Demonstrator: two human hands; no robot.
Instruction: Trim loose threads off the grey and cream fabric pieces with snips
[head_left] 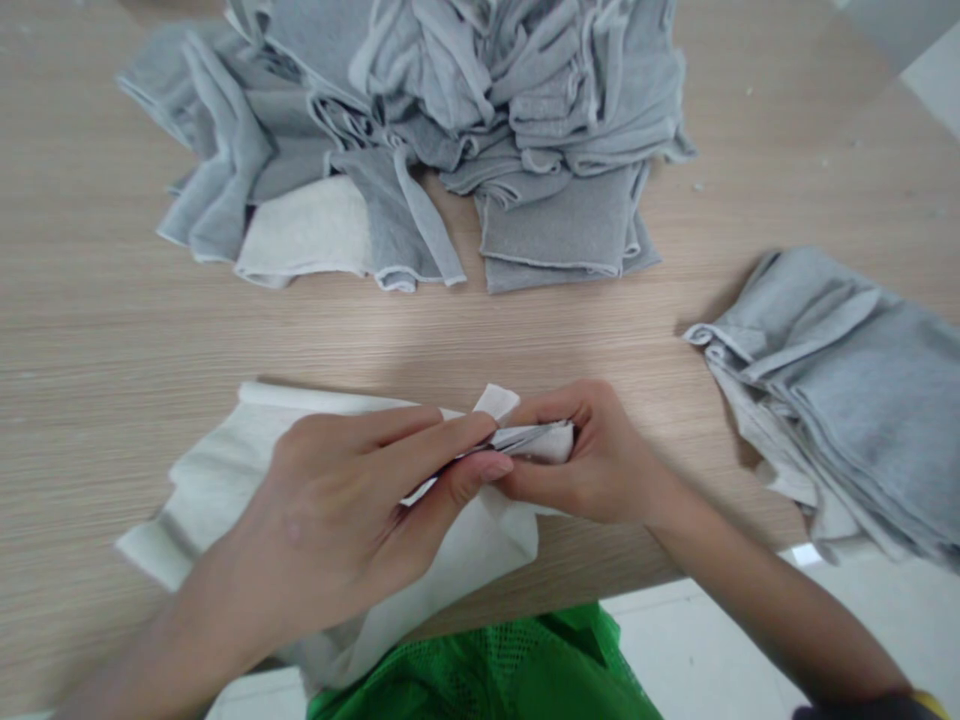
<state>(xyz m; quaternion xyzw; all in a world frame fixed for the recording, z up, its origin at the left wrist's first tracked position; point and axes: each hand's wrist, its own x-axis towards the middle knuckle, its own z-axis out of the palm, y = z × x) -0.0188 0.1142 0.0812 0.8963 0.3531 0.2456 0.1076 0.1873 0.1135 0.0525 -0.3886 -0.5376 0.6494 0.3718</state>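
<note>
My left hand (390,490) is closed, its thumb and forefinger pinching one end of a small stack of thin white strips (536,440) that look like fabric labels. The fingers of my right hand (592,460) wrap round the other end of the stack. One white strip (498,402) sticks up between the hands. Under them lies a cream cloth (225,450), wrinkled, with its lower part drooping over the table's front edge. My left hand hides much of this cloth, and the inner part of the stack is hidden by fingers.
A heap of grey cloth pieces (427,90) covers the back of the wooden table (360,335). On the right, a folded grey cloth pile (862,390) overhangs the front edge. Green mesh material (495,670) is below the edge, near my body.
</note>
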